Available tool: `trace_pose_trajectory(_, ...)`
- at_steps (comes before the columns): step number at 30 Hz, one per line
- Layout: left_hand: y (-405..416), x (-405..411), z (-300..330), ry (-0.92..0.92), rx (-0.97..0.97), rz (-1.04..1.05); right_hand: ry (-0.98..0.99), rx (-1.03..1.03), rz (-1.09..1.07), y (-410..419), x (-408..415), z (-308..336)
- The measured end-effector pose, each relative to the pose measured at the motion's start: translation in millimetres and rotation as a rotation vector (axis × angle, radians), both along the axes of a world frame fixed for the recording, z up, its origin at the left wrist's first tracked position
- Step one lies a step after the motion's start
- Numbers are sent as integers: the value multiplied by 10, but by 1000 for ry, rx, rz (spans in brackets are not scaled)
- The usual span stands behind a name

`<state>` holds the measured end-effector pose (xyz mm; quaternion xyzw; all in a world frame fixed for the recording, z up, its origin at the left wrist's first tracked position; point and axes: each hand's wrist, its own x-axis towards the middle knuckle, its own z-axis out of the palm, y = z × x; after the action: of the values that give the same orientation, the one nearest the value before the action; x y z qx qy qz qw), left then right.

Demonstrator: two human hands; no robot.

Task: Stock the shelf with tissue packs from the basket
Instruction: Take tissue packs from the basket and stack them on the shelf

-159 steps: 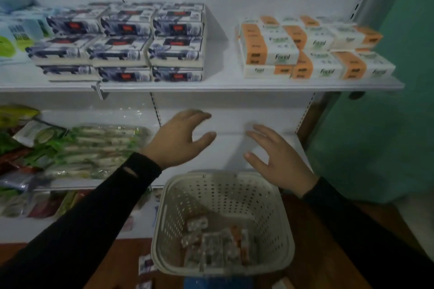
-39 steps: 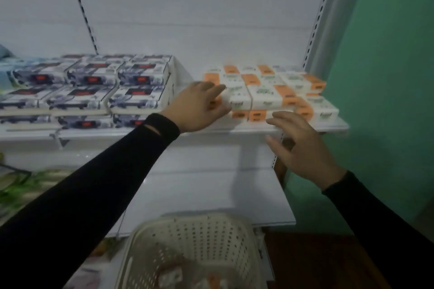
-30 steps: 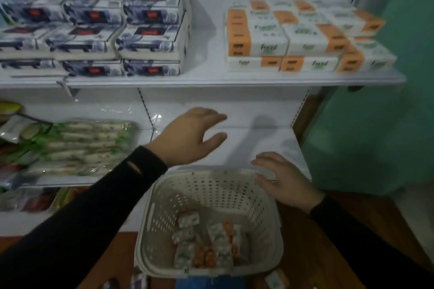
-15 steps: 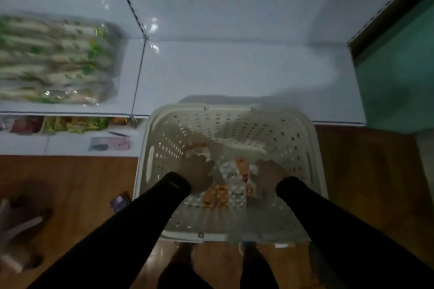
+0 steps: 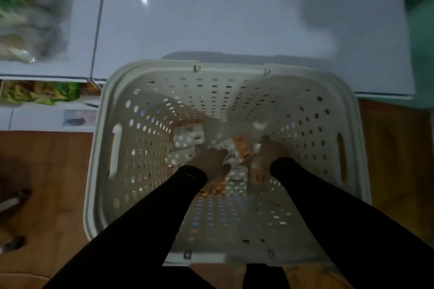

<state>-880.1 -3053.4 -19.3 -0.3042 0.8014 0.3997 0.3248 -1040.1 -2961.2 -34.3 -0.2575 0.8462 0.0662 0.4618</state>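
The cream perforated basket (image 5: 112, 148) stands on the floor below me, in front of the white bottom shelf (image 5: 211, 19). Several white-and-orange tissue packs (image 5: 237, 180) lie on its bottom, with one more pack (image 5: 187, 136) further left. Both of my hands are deep inside the basket. My left hand (image 5: 211, 164) touches the left side of the pile. My right hand (image 5: 263, 155) rests on the right side, over an orange-ended pack (image 5: 257, 176). A tilted pack (image 5: 239, 150) sits between the two hands. Blur and dim light hide how my fingers are set.
Green-wrapped goods (image 5: 28, 12) lie on the shelf at the left, blurred. Smaller packets (image 5: 40, 91) fill the ledge below. Brown wooden floor (image 5: 47, 183) surrounds the basket. A green wall (image 5: 422, 42) borders the right side.
Since the earlier frames I have bent down from the upper shelf. Both hands dropped into the basket onto the tissue packs, and the view has closed in on it.
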Motion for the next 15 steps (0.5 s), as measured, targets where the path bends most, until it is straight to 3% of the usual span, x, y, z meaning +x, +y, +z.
trace_pose_trajectory(4, -26, -60, 596, 140, 142, 386, -146, -313, -52, -96, -106, 907)
trace_pose_trajectory(7, -95, -122, 1175, 283, 272, 658, -373, -521, -272, -25, -173, 1584)
trace_pose_trajectory(10, -175, -157, 1819, 422, 418, 786, -562, -668, -481, 84, -238, 2222)
trace_pose_trajectory(12, -236, -162, 2238, 499, 422, 765, -540, -777, -456, 166, -278, 2607)
trace_pose_trajectory(15, -290, -241, 2934, 597, 339, 672, -238, -970, -207, 330, -332, 3203)
